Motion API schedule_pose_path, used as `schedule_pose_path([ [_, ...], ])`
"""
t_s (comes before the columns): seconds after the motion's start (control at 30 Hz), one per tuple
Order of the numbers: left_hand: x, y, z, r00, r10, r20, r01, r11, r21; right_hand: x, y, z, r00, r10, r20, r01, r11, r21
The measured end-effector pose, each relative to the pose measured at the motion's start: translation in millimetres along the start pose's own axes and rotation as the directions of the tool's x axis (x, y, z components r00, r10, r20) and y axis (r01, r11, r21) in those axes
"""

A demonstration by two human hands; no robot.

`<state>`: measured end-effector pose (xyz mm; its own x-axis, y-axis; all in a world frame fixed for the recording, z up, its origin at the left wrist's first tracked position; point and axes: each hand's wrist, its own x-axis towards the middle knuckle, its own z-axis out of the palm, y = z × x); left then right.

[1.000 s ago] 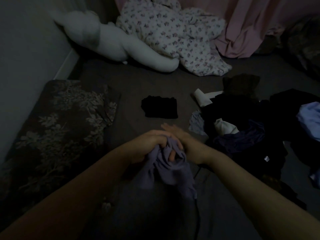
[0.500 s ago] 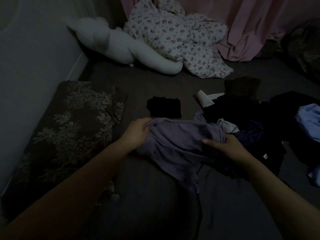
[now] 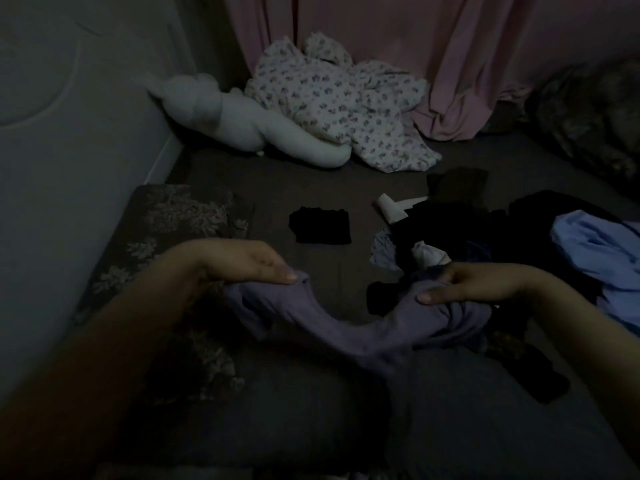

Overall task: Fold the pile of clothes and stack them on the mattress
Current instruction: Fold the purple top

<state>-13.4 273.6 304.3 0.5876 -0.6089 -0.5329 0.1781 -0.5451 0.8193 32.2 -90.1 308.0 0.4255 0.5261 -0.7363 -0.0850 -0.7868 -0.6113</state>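
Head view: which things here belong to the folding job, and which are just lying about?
Job:
purple garment, held by left hand and right hand
folded black item
clothes pile
mattress

Lying about:
white plush
floral blanket
pink curtain
floral cushion

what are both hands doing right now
Left hand: pinching one end of the purple garment.
Right hand: gripping the other end of the same garment.
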Motion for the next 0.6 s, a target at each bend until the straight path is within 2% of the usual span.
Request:
schedule_pose_path([
  [0.03,-2.1,6.0,-3.7,0.999,0.005,0.033,-0.004,1.0,-0.025,-3.8,-4.0,-2.3,1.0,0.006,0.03,-0.007,0.999,0.049],
  [0.1,1.5,10.3,-14.0,1.0,-0.022,0.0,0.022,0.997,-0.078,0.8,-9.3,-7.5,0.999,0.009,-0.036,-0.004,0.989,0.148],
  [0.2,25.4,-1.4,-29.4,0.967,-0.128,-0.22,0.13,0.991,-0.006,36.2,-4.6,-15.5,0.961,0.066,-0.267,-0.006,0.975,0.221],
  [0.33,76.9,-52.2,-48.5,0.822,-0.199,-0.533,0.342,0.921,0.184,110.4,16.7,-15.4,0.852,0.156,-0.499,-0.078,0.982,0.172],
  [0.5,142.5,-140.0,-63.8,0.662,-0.23,-0.713,0.585,0.754,0.299,217.1,61.4,-18.6,0.748,0.235,-0.621,-0.227,0.969,0.092],
  [0.53,156.5,-155.4,-67.6,0.628,-0.228,-0.744,0.575,0.78,0.246,238.4,69.4,-21.8,0.731,0.263,-0.63,-0.235,0.963,0.129],
  [0.6,187.3,-183.6,-76.4,0.583,-0.221,-0.782,0.445,0.892,0.08,277.5,80.9,-29.1,0.673,0.296,-0.678,-0.175,0.954,0.243],
])
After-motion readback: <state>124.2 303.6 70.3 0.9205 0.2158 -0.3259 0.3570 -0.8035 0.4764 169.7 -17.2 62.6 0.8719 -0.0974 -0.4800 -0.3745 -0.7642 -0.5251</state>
